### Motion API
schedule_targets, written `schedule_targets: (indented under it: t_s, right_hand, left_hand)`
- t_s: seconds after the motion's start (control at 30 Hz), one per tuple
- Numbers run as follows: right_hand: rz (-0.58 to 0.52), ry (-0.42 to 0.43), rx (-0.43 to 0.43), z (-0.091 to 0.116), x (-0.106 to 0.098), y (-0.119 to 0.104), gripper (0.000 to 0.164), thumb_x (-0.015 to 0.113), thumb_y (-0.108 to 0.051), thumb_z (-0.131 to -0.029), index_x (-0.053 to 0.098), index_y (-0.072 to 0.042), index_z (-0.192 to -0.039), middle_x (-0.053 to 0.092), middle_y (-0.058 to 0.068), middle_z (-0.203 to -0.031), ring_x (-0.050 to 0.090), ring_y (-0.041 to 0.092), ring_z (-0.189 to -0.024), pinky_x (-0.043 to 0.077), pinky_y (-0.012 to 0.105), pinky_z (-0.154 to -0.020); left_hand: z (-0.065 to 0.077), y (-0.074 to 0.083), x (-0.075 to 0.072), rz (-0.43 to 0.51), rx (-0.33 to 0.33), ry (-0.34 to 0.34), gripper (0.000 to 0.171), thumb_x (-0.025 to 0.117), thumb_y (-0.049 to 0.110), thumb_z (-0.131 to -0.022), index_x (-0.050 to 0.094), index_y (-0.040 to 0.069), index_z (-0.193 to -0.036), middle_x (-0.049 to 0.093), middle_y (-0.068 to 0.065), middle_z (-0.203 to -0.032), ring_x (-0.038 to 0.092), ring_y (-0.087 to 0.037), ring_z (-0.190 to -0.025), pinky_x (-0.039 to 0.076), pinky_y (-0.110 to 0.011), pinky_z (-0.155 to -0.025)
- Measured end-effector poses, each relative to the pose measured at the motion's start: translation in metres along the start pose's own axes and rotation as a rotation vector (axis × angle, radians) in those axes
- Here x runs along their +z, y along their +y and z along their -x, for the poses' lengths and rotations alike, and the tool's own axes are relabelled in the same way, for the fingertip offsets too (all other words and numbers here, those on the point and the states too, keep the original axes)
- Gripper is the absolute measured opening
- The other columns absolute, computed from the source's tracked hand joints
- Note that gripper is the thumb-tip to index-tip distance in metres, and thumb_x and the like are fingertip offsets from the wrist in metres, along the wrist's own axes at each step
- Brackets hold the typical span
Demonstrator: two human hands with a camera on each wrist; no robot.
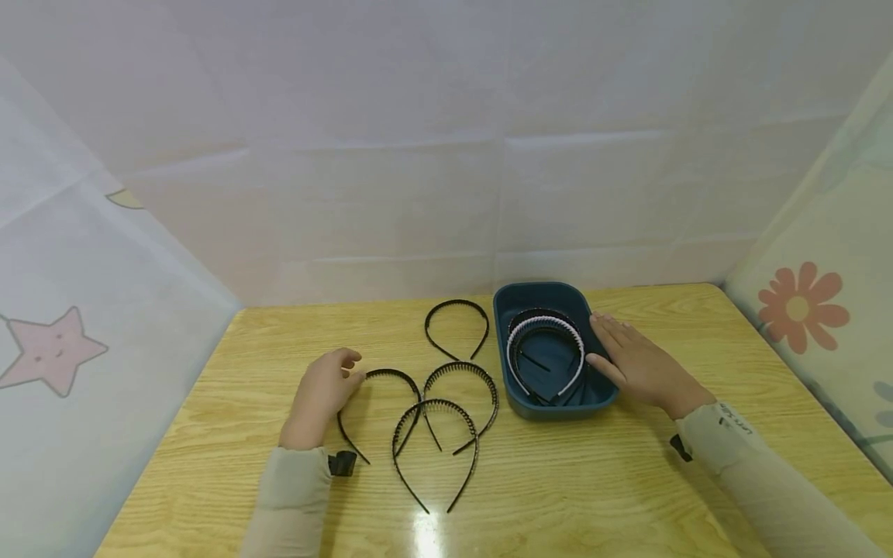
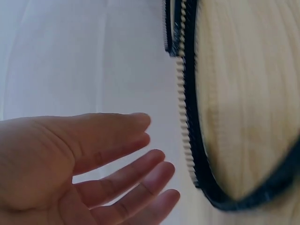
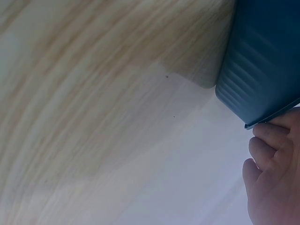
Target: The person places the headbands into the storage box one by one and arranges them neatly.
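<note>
My left hand [image 1: 323, 395] is beside a thin black headband [image 1: 392, 372] lying at the left of a loose group. In the left wrist view its fingers [image 2: 147, 185] are slightly bent and apart from a toothed black headband [image 2: 190, 103], with nothing held. On the right, my right hand [image 1: 638, 368] rests with extended fingers on the right rim of a dark blue plastic bin [image 1: 558, 413]. The right wrist view shows fingertips [image 3: 269, 133] touching the rim, partly cut off by the frame edge. Inside the bin lie a pale lilac headband [image 1: 546, 318] and black ones.
More black headbands lie on the wooden table [image 1: 593, 488]: one at the back [image 1: 456, 302], one in the middle [image 1: 460, 364] and one at the front [image 1: 436, 401]. The middle and front ones overlap. White cloth [image 1: 391, 194] hangs behind the table.
</note>
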State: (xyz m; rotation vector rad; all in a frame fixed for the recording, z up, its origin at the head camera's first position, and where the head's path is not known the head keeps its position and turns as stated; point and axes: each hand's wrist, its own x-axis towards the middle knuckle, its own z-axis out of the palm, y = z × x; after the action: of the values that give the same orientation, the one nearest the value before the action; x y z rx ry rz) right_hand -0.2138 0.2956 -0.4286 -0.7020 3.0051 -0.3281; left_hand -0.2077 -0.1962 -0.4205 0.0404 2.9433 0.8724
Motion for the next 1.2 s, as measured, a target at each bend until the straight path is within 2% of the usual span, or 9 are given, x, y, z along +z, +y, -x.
schedule_targets:
  t_s: [0.3, 0.53, 0.67, 0.93, 1.2]
  right_hand:
    - [-0.001, -0.003, 0.004, 0.001, 0.000, 0.000, 0.073, 0.040, -0.045, -0.110, 0.019, 0.005, -0.159, 0.018, 0.026, -0.165, 0.016, 0.043, -0.152, 0.013, 0.055, -0.124]
    - [-0.004, 0.006, -0.004, 0.000, 0.001, 0.000, 0.073, 0.039, -0.045, -0.110, 0.020, 0.005, -0.159, 0.018, 0.026, -0.165, 0.016, 0.043, -0.152, 0.013, 0.055, -0.124]
    - [0.006, 0.007, -0.007, 0.000, 0.001, 0.001, 0.073, 0.039, -0.045, -0.110, 0.021, 0.005, -0.159, 0.018, 0.025, -0.165, 0.017, 0.043, -0.152, 0.013, 0.055, -0.125]
    - [-0.005, 0.004, -0.004, 0.000, 0.000, 0.000, 0.072, 0.040, -0.044, -0.110, 0.020, 0.005, -0.159, 0.018, 0.025, -0.165, 0.016, 0.043, -0.152, 0.013, 0.055, -0.125]
    - [-0.007, 0.005, -0.005, 0.000, 0.000, 0.000, 0.073, 0.040, -0.044, -0.110, 0.020, 0.005, -0.159, 0.018, 0.026, -0.165, 0.016, 0.043, -0.152, 0.012, 0.055, -0.125]
  left_hand:
    - [0.000, -0.021, -0.004, -0.029, -0.070, -0.058, 0.033, 0.071, 0.013, -0.095, 0.067, -0.010, -0.118, 0.067, -0.026, -0.116, 0.063, -0.042, -0.107, 0.053, -0.055, -0.090]
    - [0.001, -0.026, -0.004, -0.003, -0.108, -0.074, 0.020, 0.071, 0.012, -0.093, 0.070, -0.005, -0.103, 0.069, -0.019, -0.105, 0.064, -0.034, -0.094, 0.053, -0.051, -0.083]
    - [0.000, -0.028, -0.003, -0.006, -0.113, -0.080, 0.018, 0.068, 0.010, -0.095, 0.070, -0.005, -0.105, 0.069, -0.019, -0.106, 0.064, -0.035, -0.095, 0.054, -0.051, -0.082]
    - [-0.002, -0.032, -0.003, 0.016, -0.117, -0.025, 0.025, 0.062, 0.009, -0.099, 0.069, -0.009, -0.116, 0.070, -0.024, -0.108, 0.066, -0.039, -0.100, 0.055, -0.052, -0.085]
    - [0.002, -0.028, -0.007, 0.075, -0.135, 0.062, 0.030, 0.060, 0.012, -0.102, 0.064, -0.009, -0.122, 0.068, -0.030, -0.113, 0.067, -0.041, -0.096, 0.058, -0.049, -0.075]
